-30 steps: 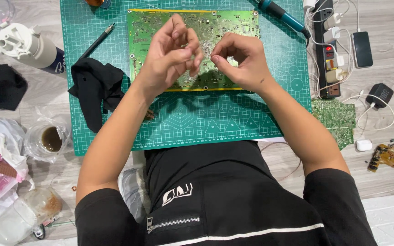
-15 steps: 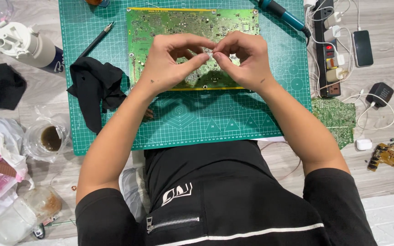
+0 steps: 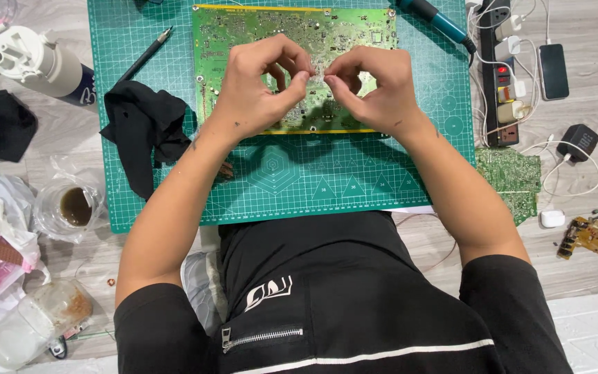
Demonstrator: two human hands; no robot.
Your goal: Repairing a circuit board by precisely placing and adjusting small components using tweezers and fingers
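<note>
A large green circuit board lies flat at the far middle of the green cutting mat. Over its near centre the left hand and the right hand meet, thumb and forefinger tips pressed together. Between the tips sits something small and pale; whether it is a component, a wire or a bit of tape cannot be told, nor which grip actually pinches it.

Progress, as a judgement: the work is in hand, not closed out. The board is laid out and the fingers are busy at one spot. No detached parts lie on the mat.

Surroundings: a black cloth and a dark pencil lie left of the board. A teal-handled tool rests untouched at the mat's far right corner. A power strip lies beyond the right edge, with a smaller green board nearby.
</note>
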